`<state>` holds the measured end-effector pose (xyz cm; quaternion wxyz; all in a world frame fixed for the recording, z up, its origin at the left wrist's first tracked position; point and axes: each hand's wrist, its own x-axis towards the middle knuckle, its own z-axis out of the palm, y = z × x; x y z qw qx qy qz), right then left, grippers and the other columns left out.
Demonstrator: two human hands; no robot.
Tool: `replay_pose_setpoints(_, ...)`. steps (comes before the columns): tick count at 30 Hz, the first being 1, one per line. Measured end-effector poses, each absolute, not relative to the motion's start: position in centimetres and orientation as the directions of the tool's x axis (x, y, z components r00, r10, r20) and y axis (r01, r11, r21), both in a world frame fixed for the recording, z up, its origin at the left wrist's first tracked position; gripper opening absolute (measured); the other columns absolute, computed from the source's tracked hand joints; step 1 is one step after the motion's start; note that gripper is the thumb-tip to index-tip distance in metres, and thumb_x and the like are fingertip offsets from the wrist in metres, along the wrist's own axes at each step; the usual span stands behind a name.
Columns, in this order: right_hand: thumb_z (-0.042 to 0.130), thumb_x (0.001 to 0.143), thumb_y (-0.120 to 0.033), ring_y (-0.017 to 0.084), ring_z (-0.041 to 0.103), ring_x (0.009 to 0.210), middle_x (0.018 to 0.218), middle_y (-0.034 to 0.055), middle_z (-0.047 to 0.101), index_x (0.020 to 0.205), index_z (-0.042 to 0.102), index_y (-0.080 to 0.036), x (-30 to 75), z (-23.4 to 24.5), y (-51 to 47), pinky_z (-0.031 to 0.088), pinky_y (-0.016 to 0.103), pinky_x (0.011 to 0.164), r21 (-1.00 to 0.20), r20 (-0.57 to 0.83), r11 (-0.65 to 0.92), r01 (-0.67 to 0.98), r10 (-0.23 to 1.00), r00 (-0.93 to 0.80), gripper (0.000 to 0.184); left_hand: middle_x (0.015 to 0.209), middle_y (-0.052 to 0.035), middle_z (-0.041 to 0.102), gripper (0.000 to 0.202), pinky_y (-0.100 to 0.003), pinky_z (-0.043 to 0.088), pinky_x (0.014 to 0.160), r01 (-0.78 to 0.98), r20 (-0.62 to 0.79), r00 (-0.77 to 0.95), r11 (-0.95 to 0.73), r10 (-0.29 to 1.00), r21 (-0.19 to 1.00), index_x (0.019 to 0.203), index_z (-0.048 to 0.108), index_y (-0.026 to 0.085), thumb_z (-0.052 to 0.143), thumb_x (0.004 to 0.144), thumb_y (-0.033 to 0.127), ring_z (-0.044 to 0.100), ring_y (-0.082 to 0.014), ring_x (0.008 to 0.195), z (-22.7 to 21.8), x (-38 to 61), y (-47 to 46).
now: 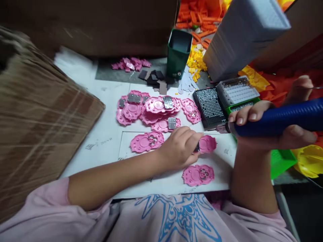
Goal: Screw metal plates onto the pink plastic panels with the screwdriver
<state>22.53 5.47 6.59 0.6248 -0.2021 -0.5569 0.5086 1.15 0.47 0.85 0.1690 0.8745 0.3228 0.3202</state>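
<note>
My left hand is closed over the left end of a pink plastic part. A small dark plate shows between its thumb and fingers. My right hand grips a blue electric screwdriver, with its tip pointing left by a black screw tray. Another pink part with metal bits lies nearest my body, and one more is left of my left hand. Behind are stacked pink parts, several bearing silver plates.
A green cup stands at the back beside dark flat pieces and yellow parts. A large cardboard box borders the left. A tall grey box stands at the back right. A bright green tray sits below my right hand.
</note>
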Motion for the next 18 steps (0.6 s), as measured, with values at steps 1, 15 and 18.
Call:
replay_pose_setpoints(1, 0.059, 0.072, -0.035, 0.018, 0.058, 0.058, 0.068, 0.0005, 0.057, 0.090, 0.069, -0.034, 22.9, 6.7, 5.5, 0.053, 0.037, 0.059, -0.815, 0.484, 0.410, -0.408, 0.870, -0.093, 0.020, 0.098, -0.0143, 0.066, 0.036, -0.044, 0.048, 0.085, 0.478, 0.450, 0.603, -0.750, 0.659, 0.457, 0.116, 0.052, 0.010, 0.059, 0.087, 0.030, 0.057, -0.0278, 0.092, 1.5, 0.7, 0.9)
replay_pose_setpoints(15, 0.067, 0.066, -0.032, 0.018, 0.059, 0.054, 0.063, -0.0024, 0.062, 0.093, 0.064, -0.032, 21.7, 4.6, 6.7, 0.054, 0.032, 0.051, -0.793, 0.444, 0.407, -0.453, 0.896, 0.028, 0.027, 0.115, -0.0071, 0.066, 0.050, -0.040, 0.045, 0.100, 0.856, 0.412, 0.108, -0.295, 0.905, 0.424, 0.122, 0.052, 0.019, 0.069, 0.080, 0.039, 0.061, -0.0250, 0.109, 5.4, -11.2, 5.8)
replay_pose_setpoints(18, 0.066, 0.068, -0.034, 0.020, 0.059, 0.054, 0.065, -0.0021, 0.061, 0.096, 0.063, -0.033, 21.8, 4.3, 6.7, 0.053, 0.035, 0.050, -0.798, 0.434, 0.395, -0.455, 0.900, 0.020, 0.028, 0.110, -0.0084, 0.066, 0.057, -0.040, 0.049, 0.095, 0.873, 0.381, -0.118, -0.087, 0.917, 0.481, 0.126, 0.048, 0.018, 0.070, 0.080, 0.043, 0.063, -0.0257, 0.103, 4.0, -13.0, 5.2)
